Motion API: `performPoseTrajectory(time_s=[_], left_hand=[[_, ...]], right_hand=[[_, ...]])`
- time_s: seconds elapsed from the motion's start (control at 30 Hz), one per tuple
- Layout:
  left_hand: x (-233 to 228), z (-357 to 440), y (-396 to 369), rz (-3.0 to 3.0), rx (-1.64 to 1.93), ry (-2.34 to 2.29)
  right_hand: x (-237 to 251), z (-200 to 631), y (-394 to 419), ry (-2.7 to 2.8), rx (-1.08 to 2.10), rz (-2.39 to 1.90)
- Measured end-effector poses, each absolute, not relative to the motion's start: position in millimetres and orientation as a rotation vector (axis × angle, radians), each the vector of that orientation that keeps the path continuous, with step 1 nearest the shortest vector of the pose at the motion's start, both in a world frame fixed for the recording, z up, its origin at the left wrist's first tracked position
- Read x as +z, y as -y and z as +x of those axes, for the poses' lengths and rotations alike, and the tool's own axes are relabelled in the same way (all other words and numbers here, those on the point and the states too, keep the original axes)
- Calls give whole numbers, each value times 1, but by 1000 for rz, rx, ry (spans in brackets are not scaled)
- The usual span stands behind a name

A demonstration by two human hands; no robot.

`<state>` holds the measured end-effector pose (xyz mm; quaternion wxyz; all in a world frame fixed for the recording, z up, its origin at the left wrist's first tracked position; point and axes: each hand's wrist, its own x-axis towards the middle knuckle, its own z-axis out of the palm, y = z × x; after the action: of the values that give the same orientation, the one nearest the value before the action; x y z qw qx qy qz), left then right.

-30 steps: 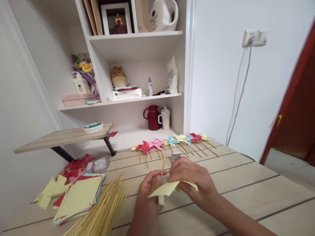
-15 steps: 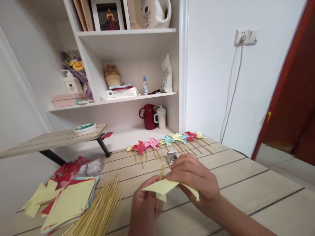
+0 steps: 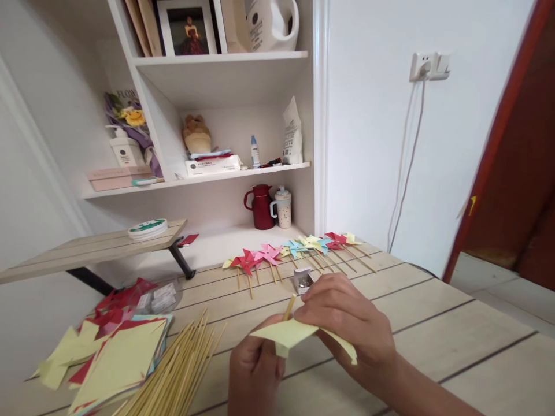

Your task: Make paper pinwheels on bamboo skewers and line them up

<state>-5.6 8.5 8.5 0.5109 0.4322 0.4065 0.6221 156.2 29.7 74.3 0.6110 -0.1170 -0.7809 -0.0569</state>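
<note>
The fingers of the right hand (image 3: 347, 318) press down on the centre of a folded yellow paper pinwheel (image 3: 299, 336), closed against it, while the fingers of the left hand (image 3: 255, 370) curl tight around a bamboo stick (image 3: 288, 306) whose tip stands up just behind the paper. The pinwheel is held above the near edge of the wooden table (image 3: 433, 323), between both hands. Just beyond the right hand on that table sits a small box of pins (image 3: 302, 281). Farther back on it lies a row of finished pinwheels (image 3: 295, 251) in red, pink, blue and yellow. To the left of the hands lie a bundle of bamboo sticks (image 3: 182, 370) and, beside it, a stack of coloured paper squares (image 3: 117, 358).
</note>
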Motion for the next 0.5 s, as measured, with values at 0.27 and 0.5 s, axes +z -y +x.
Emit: performPoseTrajectory(time_s=[0.27, 0.5], left_hand=[[4, -8, -9, 1071, 1531, -1032], [13, -1, -1, 1046, 1567, -1096]], right_hand=[[73, 155, -30, 1792, -106, -254], [72, 154, -31, 1778, -74, -252]])
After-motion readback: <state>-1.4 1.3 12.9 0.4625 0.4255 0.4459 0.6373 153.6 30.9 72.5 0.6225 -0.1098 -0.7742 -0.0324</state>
